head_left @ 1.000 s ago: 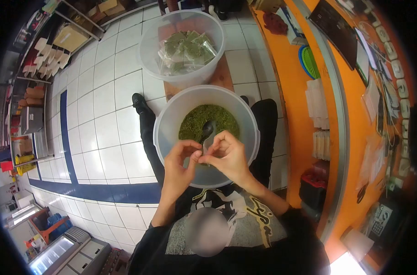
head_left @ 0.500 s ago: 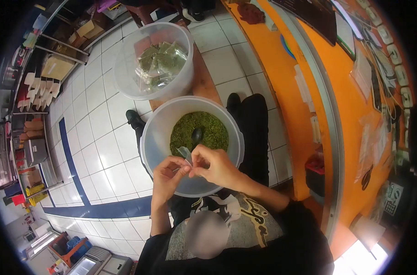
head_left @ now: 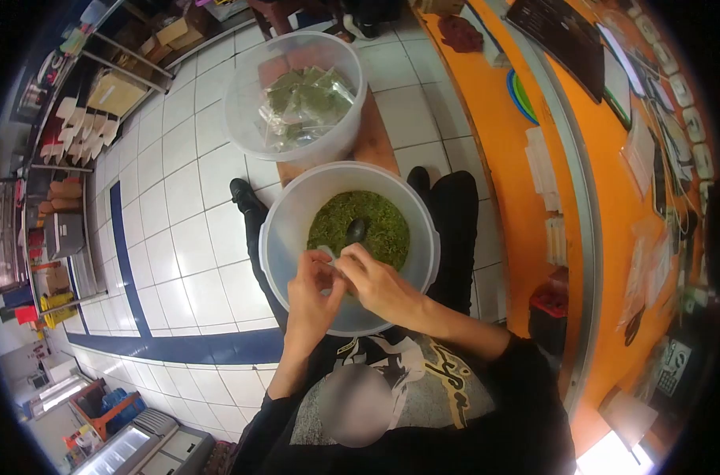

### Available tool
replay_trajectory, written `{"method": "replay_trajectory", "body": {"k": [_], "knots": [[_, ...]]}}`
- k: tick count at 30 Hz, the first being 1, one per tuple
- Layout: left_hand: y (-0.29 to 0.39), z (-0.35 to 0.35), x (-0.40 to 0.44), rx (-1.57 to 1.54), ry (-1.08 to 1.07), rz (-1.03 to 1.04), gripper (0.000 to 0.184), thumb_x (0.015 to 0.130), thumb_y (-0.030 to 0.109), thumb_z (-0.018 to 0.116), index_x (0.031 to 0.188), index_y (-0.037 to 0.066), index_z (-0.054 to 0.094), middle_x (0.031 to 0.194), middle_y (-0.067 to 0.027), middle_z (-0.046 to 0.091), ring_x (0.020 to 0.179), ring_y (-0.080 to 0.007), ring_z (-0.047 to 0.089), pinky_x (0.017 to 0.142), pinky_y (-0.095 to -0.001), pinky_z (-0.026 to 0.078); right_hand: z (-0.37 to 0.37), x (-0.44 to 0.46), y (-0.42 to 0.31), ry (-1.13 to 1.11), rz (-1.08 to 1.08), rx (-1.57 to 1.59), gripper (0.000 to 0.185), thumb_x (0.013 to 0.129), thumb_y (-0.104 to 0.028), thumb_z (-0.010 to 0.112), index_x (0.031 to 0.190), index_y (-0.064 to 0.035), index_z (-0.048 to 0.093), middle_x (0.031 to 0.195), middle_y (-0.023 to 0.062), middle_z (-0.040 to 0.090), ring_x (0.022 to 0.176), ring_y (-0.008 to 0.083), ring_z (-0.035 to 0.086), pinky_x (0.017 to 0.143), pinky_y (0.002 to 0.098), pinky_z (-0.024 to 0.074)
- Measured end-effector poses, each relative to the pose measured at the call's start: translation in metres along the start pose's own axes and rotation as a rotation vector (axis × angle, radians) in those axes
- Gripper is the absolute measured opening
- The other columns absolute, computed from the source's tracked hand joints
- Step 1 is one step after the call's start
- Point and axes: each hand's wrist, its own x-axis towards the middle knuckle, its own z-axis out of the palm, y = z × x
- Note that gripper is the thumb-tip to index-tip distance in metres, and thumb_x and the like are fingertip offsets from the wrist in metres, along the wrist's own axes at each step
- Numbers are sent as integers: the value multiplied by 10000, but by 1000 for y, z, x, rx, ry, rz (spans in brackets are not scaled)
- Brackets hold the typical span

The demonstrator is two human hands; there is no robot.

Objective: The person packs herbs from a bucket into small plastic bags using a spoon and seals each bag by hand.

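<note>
Over a translucent plastic tub (head_left: 277, 249) between my legs, both hands meet at a small clear plastic bag (head_left: 326, 252). My left hand (head_left: 312, 297) is closed, pinching one side of the bag with thumb and forefinger. My right hand (head_left: 379, 286) pinches its other side, the fingertips close to the left ones. Most of the bag is hidden behind the fingers. Chopped green herb (head_left: 328, 218) covers part of the tub's bottom, and a dark spoon (head_left: 357, 230) lies on it, just beyond my hands.
A second translucent tub (head_left: 237, 111) with several filled clear packets (head_left: 308, 103) stands farther off on a wooden bench (head_left: 374, 146). To the right runs an orange counter (head_left: 486, 134) with a black-and-red bin (head_left: 548, 313) near it. Shelving with boxes (head_left: 114, 91) is at left.
The view has shifted, so the tubs appear farther right. My fingers have moved on the bag, and its upright clear end, plain before, is now mostly hidden by my hands.
</note>
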Motion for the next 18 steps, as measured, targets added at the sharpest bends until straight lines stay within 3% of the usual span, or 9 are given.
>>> {"method": "replay_trajectory", "body": {"k": [1, 3, 7, 9, 10, 12, 15, 18], "knots": [[1, -4, 0, -2, 17, -3, 292, 801, -23, 613, 1071, -25, 502, 748, -128, 648, 726, -228, 701, 649, -305, 543, 1, 1, -1, -74, 24, 42, 198, 801, 4, 562, 997, 33, 553, 1072, 163, 489, 885, 327, 605, 741, 393, 534], [4, -13, -2, 341, -9, -23, 310, 811, -20, 629, 1076, -7, 470, 763, -141, 631, 614, -231, 637, 591, -340, 510, -7, 5, -1, -88, -10, -13, 176, 797, -10, 570, 968, 30, 570, 1082, 163, 489, 880, 327, 608, 730, 393, 536], [14, -22, -1, 505, 13, -110, 368, 777, 8, 671, 1086, 4, 473, 786, -153, 625, 639, -295, 622, 595, -369, 494, 3, 9, -8, -95, -20, -189, 114, 789, -16, 576, 885, 33, 614, 1060, 171, 513, 868, 339, 609, 700, 401, 528], [10, -30, 3, 389, -37, 113, 519, 726, 43, 740, 1169, 24, 471, 965, -144, 634, 865, -298, 629, 780, -387, 492, 2, 15, 5, -132, 25, -92, 129, 763, 2, 594, 884, 35, 626, 1031, 177, 529, 854, 345, 607, 691, 404, 520], [12, -31, 5, 384, -24, 112, 519, 726, 43, 740, 1169, 24, 471, 965, -144, 634, 865, -298, 629, 780, -387, 492, 0, 18, 10, -164, 81, 7, 148, 738, 20, 612, 883, 37, 637, 1002, 182, 544, 840, 350, 606, 682, 407, 512], [21, -31, 7, 535, -40, 471, 672, 658, 83, 797, 1247, 47, 474, 1148, -130, 583, 1088, -296, 553, 967, -422, 402, -8, 24, 8, -198, 136, 63, 162, 715, 37, 627, 876, 41, 644, 964, 179, 554, 827, 353, 608, 683, 412, 506], [0, -23, 11, 537, -135, 581, 757, 614, 117, 826, 1285, 62, 480, 1235, -117, 540, 1175, -303, 499, 1055, -456, 314, -8, 26, 4, -206, 173, 80, 171, 684, 50, 663, 855, 42, 656, 916, 169, 571, 795, 343, 615, 688, 408, 501], [-4, -29, 11, 498, -154, 574, 683, 650, 104, 813, 1256, 57, 502, 1221, -129, 550, 1168, -317, 508, 1024, -448, 358, -11, 31, 1, -198, 145, 119, 142, 701, 26, 691, 841, 38, 667, 909, 154, 590, 773, 308, 628, 691, 381, 505]]}}
